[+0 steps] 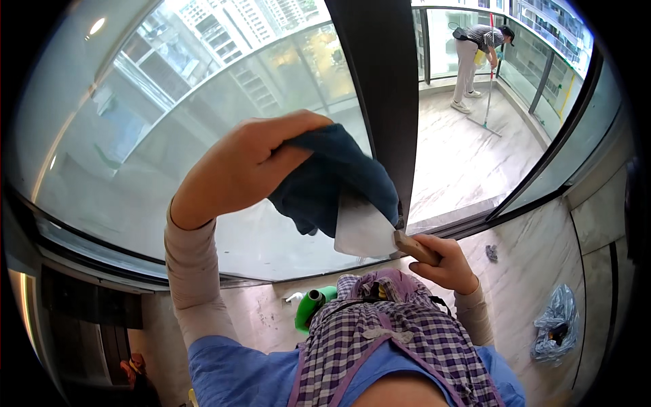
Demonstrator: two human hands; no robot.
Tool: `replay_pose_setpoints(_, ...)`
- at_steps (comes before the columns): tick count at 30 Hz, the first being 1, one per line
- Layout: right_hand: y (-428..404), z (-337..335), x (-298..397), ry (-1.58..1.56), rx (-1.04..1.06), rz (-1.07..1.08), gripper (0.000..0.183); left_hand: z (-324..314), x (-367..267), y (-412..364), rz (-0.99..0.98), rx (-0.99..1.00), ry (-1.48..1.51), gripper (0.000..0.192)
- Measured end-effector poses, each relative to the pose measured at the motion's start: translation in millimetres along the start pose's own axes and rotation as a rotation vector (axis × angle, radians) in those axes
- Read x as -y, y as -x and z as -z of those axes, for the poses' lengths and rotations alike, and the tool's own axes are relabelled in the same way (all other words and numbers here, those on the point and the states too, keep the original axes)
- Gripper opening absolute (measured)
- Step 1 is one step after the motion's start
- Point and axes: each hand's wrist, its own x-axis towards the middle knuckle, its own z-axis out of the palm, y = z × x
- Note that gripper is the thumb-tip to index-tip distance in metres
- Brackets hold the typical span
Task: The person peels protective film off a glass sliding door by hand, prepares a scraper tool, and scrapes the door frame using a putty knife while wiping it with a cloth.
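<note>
A dark blue cloth (325, 178) hangs bunched from my left hand (244, 163), which grips its top edge between thumb and fingers. My right hand (447, 262) is closed around the wooden handle of a scraper (363, 229) with a wide, flat metal blade. The cloth lies over the upper part of the blade and hides that part. Behind both stands a large glass door panel (285, 91) with a dark frame (386, 91).
A green container (307, 310) is on the marble floor close by my body. To the right lie a clear plastic bag (557, 325) and a small grey scrap (491, 253). Beyond the doorway a person (473, 56) on the balcony holds a long-handled floor squeegee (485, 124).
</note>
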Motion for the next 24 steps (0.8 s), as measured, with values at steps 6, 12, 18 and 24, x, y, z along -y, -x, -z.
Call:
replay_pose_setpoints(6,22.7,-19.5,-24.6,-0.362,-0.071,-0.112,0.023,-31.8,22.4,-23.4,0.256,-0.204,0.616,0.030)
replay_pose_setpoints(12,1.8,-47.6,-28.6,-0.686,-0.114,-0.077,0.012,-68.8,7.4,-45.8,0.199,-0.335,1.172,0.035)
replay_pose_setpoints(18,-5.6,-34.3,-41.0,-0.857,-0.535,-0.076,0.024,-106.3,-0.6,-48.5,0.234,-0.354,1.366,0.037)
replay_pose_setpoints(24,-24.0,-22.9,-29.1,-1.051,-0.524,-0.192,0.020,-143.3,12.1,-36.6,0.278,-0.293,1.221,0.038)
